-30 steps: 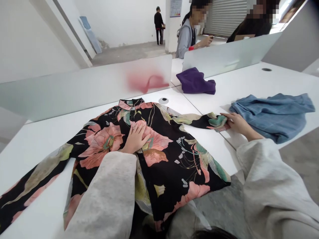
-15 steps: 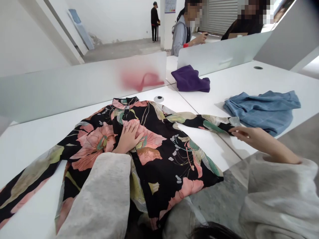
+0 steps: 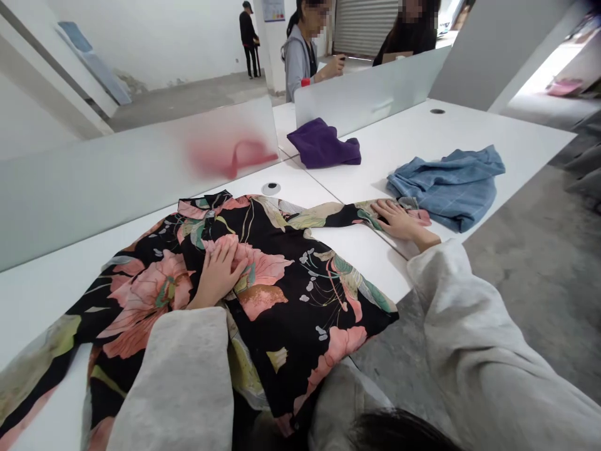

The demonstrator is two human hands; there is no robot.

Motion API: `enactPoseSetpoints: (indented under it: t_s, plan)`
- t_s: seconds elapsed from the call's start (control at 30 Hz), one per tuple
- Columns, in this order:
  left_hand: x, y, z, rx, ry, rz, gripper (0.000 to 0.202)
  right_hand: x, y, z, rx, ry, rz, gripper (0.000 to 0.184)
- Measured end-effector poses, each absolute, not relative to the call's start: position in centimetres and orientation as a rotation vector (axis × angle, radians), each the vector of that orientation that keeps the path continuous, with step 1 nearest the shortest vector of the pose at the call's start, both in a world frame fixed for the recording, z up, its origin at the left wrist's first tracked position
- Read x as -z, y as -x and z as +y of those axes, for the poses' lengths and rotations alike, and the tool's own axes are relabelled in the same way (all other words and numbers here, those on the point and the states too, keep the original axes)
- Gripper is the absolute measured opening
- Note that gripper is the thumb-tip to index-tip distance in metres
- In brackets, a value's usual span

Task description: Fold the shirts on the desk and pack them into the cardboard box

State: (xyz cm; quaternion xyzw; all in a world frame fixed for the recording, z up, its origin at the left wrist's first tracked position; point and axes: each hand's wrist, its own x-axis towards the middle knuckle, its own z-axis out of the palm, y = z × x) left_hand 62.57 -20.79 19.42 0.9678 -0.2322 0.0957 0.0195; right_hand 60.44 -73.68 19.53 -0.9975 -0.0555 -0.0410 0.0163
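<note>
A black floral shirt (image 3: 282, 269) with large pink flowers lies spread on the white table, its collar toward the far side and its hem hanging over the near edge. My left hand (image 3: 218, 269) rests flat on the chest of the shirt, fingers extended. Out to the right, my right hand (image 3: 397, 219) lies flat on the shirt's sleeve close to the cuff, its fingers stretched out. The other sleeve runs down to the lower left, its end cut off by the frame.
A crumpled blue garment (image 3: 451, 185) lies just beyond the right cuff, and a purple cloth (image 3: 323, 144) sits farther back. Frosted dividers (image 3: 117, 175) stand along the table's far side, with a blurred red item behind one. Several people (image 3: 300, 56) are beyond them.
My right hand has gone from pinching the cuff end to lying flat on the sleeve, which is now laid out. My left hand stays on the shirt's chest. The camera view has shifted right.
</note>
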Motion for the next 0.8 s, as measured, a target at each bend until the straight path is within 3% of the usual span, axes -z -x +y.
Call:
enactPoseSetpoints:
  t_s: [0.1,0.4,0.5,0.67,0.8]
  plan:
    - [-19.2,-62.6,-20.8,-0.336,-3.004,-0.706,0.064,-20.4,-60.3,-73.9,0.114,3.054,-0.225,0.064]
    - [-19.4,-62.7,-20.7,-0.307,-2.996,-0.736,0.062,-22.0,-59.3,-66.5,0.538,2.813,-0.569,0.028]
    - [-19.6,-62.6,-20.8,-0.302,-2.984,-0.732,0.059,-22.7,-57.5,-65.2,0.596,2.849,-0.641,0.032]
    - [-19.7,-62.5,-20.8,-0.294,-2.976,-0.761,0.057,-24.1,-54.3,-65.6,0.258,2.748,-0.99,0.032]
    - [-19.7,-62.5,-20.7,-0.301,-2.987,-0.765,0.056,-24.9,-54.7,-69.2,0.248,2.805,-0.488,0.039]
